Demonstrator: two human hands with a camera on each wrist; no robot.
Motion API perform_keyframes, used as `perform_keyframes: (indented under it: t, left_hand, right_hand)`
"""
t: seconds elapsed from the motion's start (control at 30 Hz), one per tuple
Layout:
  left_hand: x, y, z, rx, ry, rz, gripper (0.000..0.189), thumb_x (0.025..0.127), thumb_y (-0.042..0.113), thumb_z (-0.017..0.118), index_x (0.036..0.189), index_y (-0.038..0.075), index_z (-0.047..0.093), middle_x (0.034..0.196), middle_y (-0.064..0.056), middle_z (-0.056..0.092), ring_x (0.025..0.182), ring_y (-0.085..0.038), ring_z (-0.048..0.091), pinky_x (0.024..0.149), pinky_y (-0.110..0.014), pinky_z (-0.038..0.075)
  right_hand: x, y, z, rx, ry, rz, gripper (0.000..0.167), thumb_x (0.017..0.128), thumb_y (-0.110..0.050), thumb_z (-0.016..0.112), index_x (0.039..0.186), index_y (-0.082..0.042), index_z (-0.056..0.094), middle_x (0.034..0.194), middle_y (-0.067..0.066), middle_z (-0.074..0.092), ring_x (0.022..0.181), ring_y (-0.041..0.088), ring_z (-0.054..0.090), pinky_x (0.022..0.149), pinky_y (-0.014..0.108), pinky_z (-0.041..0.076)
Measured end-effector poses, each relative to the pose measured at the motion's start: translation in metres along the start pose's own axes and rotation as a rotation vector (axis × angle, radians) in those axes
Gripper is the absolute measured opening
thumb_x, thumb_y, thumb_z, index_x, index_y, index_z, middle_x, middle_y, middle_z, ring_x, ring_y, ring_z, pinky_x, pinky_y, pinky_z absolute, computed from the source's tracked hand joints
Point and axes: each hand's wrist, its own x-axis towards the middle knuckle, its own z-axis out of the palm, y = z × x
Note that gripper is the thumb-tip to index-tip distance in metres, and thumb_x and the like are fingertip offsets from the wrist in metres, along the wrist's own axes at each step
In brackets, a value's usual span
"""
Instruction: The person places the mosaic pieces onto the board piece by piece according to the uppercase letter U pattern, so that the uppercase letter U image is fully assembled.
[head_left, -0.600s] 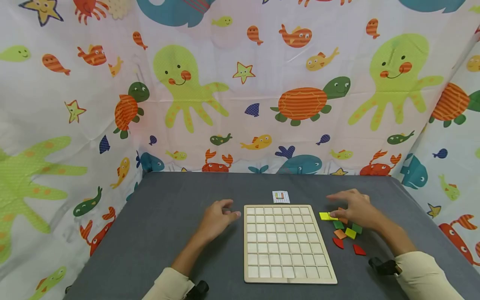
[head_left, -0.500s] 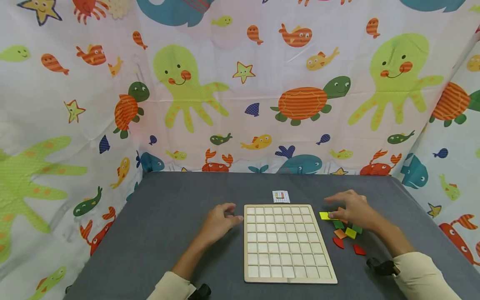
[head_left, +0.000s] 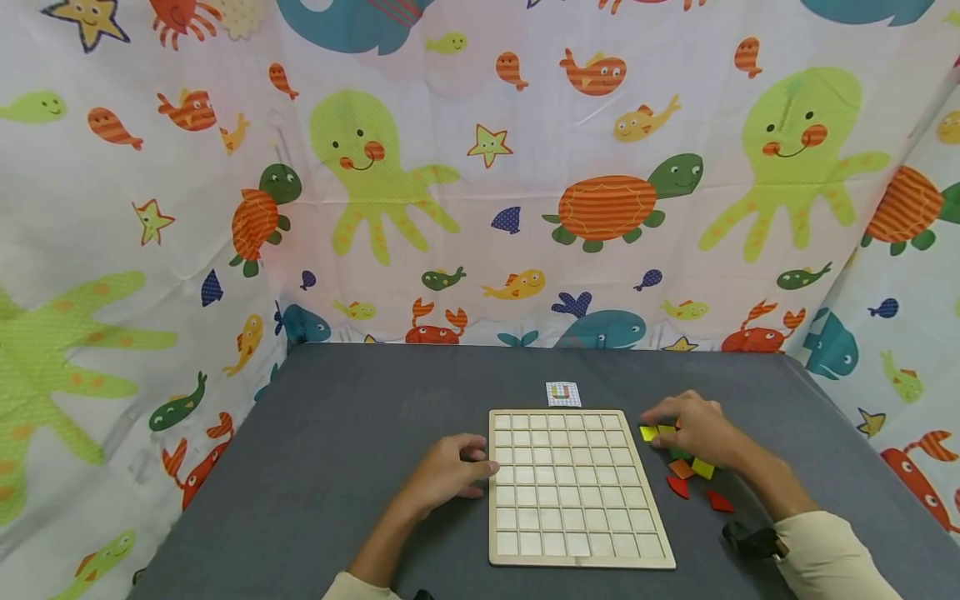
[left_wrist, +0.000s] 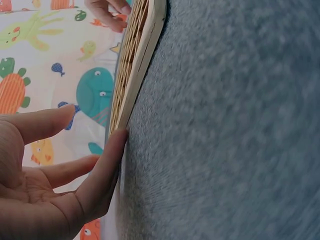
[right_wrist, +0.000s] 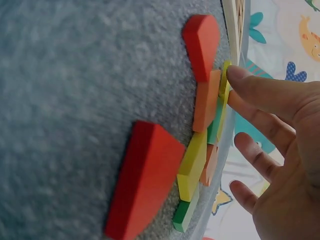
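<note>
A pale wooden grid board (head_left: pixel 570 492) lies on the grey table. My left hand (head_left: pixel 444 473) is at its left edge, the thumb overlapping the rim in the head view. In the left wrist view, one fingertip (left_wrist: pixel 120 136) meets the board's side while the thumb stands apart. On the right, my right hand (head_left: pixel 693 427) reaches over small coloured tiles, its thumb right at a yellow tile (head_left: pixel 648 433). Its fingers are spread and loosely bent in the right wrist view. Around it lie a yellow tile (right_wrist: pixel 192 167), orange tile (right_wrist: pixel 206 100), green tile (right_wrist: pixel 186 212) and red quarter-round piece (right_wrist: pixel 145 180).
Behind the board lies a small white card (head_left: pixel 563 394) with a coloured U pattern on a grid. Another red piece (head_left: pixel 678 487) sits close to the board's right edge. A sea-animal curtain (head_left: pixel 480 208) hangs behind the table (head_left: pixel 360 400).
My left hand has moved right and nearer to me, up to the board's left edge. The right hand has shifted slightly left and down over the yellow tiles.
</note>
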Motion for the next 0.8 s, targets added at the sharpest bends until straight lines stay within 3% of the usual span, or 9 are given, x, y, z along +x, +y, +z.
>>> perform_keyframes:
  t: [0.17,0.43,0.8]
  left_hand:
    - [-0.0018,0.0002,0.0041,-0.009,-0.015,-0.019,0.064,0.097,0.016,0.078,0.148,-0.013,0.05,0.131,-0.025,0.06,0.102,-0.027,0.073,0.073,-0.04,0.069]
    - [-0.0015,-0.0001,0.0073,-0.024,-0.015,-0.036,0.063,0.095,0.012,0.079,0.147,-0.012,0.051,0.127,-0.021,0.06,0.1,-0.028,0.073,0.069,-0.041,0.069]
    - [0.0005,-0.0023,0.01,-0.031,-0.001,-0.066,0.067,0.089,0.003,0.081,0.148,-0.01,0.052,0.127,-0.02,0.059,0.09,-0.023,0.074,0.065,-0.039,0.068]
  right_hand:
    - [-0.0005,0.0003,0.0016,-0.008,-0.009,-0.019,0.028,0.091,-0.022,0.083,0.119,-0.018,0.082,0.12,0.002,0.076,0.117,0.034,0.053,0.081,0.048,0.035]
    - [-0.0031,0.0001,0.0027,-0.006,0.013,-0.059,0.025,0.092,-0.021,0.083,0.116,-0.016,0.083,0.116,0.002,0.075,0.11,0.031,0.054,0.081,0.046,0.036]
    - [-0.0018,-0.0087,0.0016,-0.004,0.012,-0.018,0.025,0.092,-0.022,0.082,0.116,-0.014,0.082,0.114,0.003,0.075,0.106,0.026,0.052,0.085,0.049,0.036]
